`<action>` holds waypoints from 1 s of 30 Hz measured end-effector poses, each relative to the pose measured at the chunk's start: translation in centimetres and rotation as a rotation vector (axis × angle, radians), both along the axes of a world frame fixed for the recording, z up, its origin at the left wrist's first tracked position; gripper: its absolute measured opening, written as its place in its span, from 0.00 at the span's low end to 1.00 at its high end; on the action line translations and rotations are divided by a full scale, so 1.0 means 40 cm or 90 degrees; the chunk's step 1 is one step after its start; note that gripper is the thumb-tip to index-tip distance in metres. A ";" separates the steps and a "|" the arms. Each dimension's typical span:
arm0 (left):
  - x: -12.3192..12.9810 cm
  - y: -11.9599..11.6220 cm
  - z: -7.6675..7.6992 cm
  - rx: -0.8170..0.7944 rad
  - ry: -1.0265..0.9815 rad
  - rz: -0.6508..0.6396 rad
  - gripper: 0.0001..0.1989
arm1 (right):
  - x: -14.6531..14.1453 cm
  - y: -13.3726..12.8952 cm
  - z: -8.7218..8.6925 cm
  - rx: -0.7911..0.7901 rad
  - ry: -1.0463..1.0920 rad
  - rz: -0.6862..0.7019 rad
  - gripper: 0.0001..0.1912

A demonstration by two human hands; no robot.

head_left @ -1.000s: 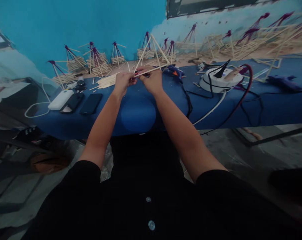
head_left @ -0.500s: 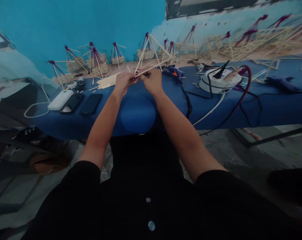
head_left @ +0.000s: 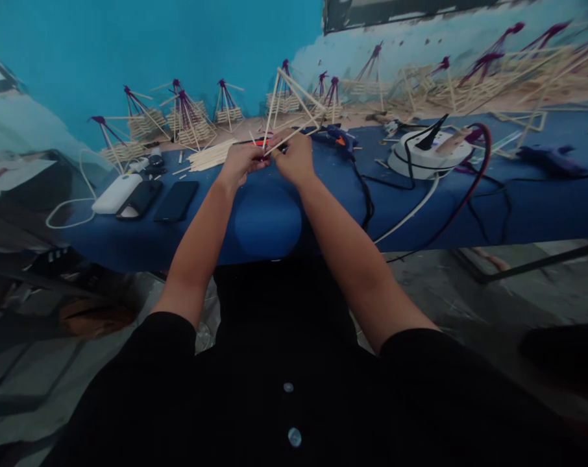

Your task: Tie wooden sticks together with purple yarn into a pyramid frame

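Wooden frame [head_left: 298, 86], pinched near its lower corner by left hand [head_left: 241, 162] and right hand [head_left: 294, 155]; light, even pressure should avoid twisting it.

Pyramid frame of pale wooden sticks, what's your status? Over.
Left hand and right hand pinching near corner. Pyramid frame apex up. Partly hidden red-and-black item close behind fingers; blue glue gun with orange trigger to the right, clear of hands.

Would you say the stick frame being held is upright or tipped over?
Upright: the stick frame has its peak pointing up, above left hand and right hand.
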State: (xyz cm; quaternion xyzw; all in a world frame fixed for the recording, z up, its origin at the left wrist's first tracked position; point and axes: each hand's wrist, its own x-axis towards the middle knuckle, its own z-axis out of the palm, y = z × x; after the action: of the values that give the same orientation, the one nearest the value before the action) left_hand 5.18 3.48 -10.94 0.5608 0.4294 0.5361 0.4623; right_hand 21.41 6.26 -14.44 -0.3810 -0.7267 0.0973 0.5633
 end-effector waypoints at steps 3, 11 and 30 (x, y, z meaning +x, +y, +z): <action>0.001 0.007 0.001 -0.017 -0.033 0.020 0.11 | 0.002 -0.002 0.003 0.006 0.002 -0.019 0.03; -0.003 0.005 0.011 0.053 -0.110 0.037 0.09 | -0.005 0.014 0.005 0.001 0.215 -0.026 0.21; -0.001 0.012 0.004 0.104 -0.126 0.003 0.05 | -0.008 -0.004 0.023 -0.077 0.228 0.057 0.03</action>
State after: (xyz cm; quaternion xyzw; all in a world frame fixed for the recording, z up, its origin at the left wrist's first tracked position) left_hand 5.12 3.95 -10.80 0.5396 0.3383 0.6231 0.4539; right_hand 21.08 6.10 -13.52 -0.3580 -0.6239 0.2323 0.6547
